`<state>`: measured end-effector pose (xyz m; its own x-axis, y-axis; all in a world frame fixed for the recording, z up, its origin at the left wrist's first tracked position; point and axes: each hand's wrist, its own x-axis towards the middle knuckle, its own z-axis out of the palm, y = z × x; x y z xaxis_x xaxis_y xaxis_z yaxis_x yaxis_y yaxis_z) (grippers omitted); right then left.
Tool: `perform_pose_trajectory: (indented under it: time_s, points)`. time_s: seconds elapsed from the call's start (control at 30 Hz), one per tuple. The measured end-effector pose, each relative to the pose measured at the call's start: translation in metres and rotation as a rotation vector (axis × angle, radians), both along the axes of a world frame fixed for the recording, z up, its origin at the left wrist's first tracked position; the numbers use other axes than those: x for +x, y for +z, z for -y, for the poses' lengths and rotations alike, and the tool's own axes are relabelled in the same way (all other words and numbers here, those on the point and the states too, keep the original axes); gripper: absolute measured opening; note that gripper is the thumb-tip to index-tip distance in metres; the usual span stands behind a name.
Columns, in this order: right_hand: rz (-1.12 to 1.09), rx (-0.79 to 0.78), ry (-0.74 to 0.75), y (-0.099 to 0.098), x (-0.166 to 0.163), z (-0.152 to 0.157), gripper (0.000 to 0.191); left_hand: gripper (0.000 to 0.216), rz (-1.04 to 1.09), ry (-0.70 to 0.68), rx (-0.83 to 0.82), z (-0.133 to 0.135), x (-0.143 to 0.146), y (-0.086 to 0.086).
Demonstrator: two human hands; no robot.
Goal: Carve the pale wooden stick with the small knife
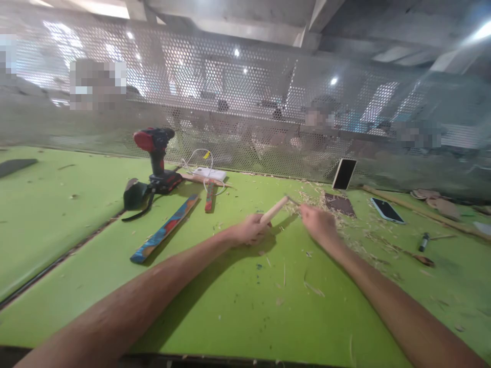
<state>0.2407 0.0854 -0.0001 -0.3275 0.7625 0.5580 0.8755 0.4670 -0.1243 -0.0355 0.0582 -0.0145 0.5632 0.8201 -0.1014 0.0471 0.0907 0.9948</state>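
Observation:
My left hand is wrapped round a pale wooden stick, which slants up and away to the right above the table. Opposite it, my right hand is closed on a thin dark tool that looks like a small carving knife; most of it is hidden by the fingers. The tool's end is at the far tip of the stick; whether they touch, I cannot tell. Wood shavings lie scattered beyond and beside my right hand.
A cordless drill stands at the back left. Nearby lie a colourful patterned strip, a shorter one and a white power strip. Rightward are a propped phone, a flat phone and a sandpaper-like sheet. A perforated screen borders the green table.

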Motion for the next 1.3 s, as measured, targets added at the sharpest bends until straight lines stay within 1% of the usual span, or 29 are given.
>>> perform_pose_trajectory:
  time_s: [0.07, 0.1, 0.13, 0.17, 0.23, 0.3, 0.37, 0.43, 0.5, 0.73, 0.87, 0.93, 1.03, 1.1, 1.17, 1.23, 1.3]
  points:
    - [-0.087, 0.027, -0.174, 0.008, 0.026, -0.013, 0.058, 0.011, -0.024, -0.006, 0.01, 0.002, -0.001, 0.001]
    - [-0.122, 0.048, -0.227, 0.011, 0.034, -0.018, 0.058, 0.011, -0.026, -0.007, 0.004, 0.002, -0.001, 0.001]
    - [-0.156, 0.077, -0.25, 0.013, 0.038, -0.02, 0.059, 0.011, -0.019, -0.006, -0.007, 0.001, 0.0, 0.001]
    - [-0.185, 0.105, -0.239, 0.014, 0.037, -0.02, 0.059, 0.011, -0.004, -0.003, -0.019, 0.0, 0.0, 0.0]
    - [-0.22, 0.128, -0.127, 0.012, 0.023, -0.013, 0.056, 0.013, 0.045, -0.003, -0.033, -0.003, 0.0, -0.003]
    - [-0.211, 0.065, 0.044, 0.005, -0.003, 0.0, 0.051, 0.014, 0.093, -0.015, -0.033, -0.005, 0.0, -0.006]
    - [-0.152, -0.003, 0.199, -0.004, -0.027, 0.014, 0.046, 0.016, 0.133, -0.034, -0.026, -0.006, -0.001, -0.008]
    - [-0.094, -0.022, 0.285, -0.011, -0.043, 0.024, 0.044, 0.02, 0.165, -0.05, -0.024, -0.005, -0.001, -0.008]
    - [-0.048, -0.011, 0.309, -0.016, -0.048, 0.026, 0.044, 0.023, 0.181, -0.064, -0.026, -0.004, -0.002, -0.008]
    - [0.044, 0.015, 0.268, -0.017, -0.04, 0.018, 0.046, 0.028, 0.16, -0.039, -0.043, -0.006, 0.002, -0.01]
    - [0.067, 0.009, 0.234, -0.016, -0.039, 0.016, 0.045, 0.025, 0.126, -0.019, -0.048, -0.005, 0.002, -0.007]
    - [0.035, -0.007, 0.171, -0.014, -0.028, 0.009, 0.045, 0.023, 0.092, -0.025, -0.038, -0.003, 0.001, -0.004]
    - [-0.075, -0.027, 0.004, -0.008, 0.005, -0.009, 0.049, 0.023, 0.047, -0.052, -0.014, 0.002, -0.002, 0.0]
    - [-0.149, -0.029, -0.101, -0.002, 0.027, -0.021, 0.056, 0.023, 0.033, -0.065, 0.0, 0.003, -0.003, 0.0]
    - [-0.206, 0.02, -0.158, 0.004, 0.04, -0.028, 0.062, 0.022, 0.042, -0.062, 0.004, 0.003, -0.003, -0.001]
    - [-0.25, 0.083, -0.145, 0.007, 0.039, -0.026, 0.061, 0.021, 0.062, -0.044, 0.004, 0.001, -0.002, -0.003]
    - [-0.269, 0.088, -0.064, 0.007, 0.025, -0.018, 0.054, 0.02, 0.076, -0.028, -0.004, 0.0, -0.002, -0.005]
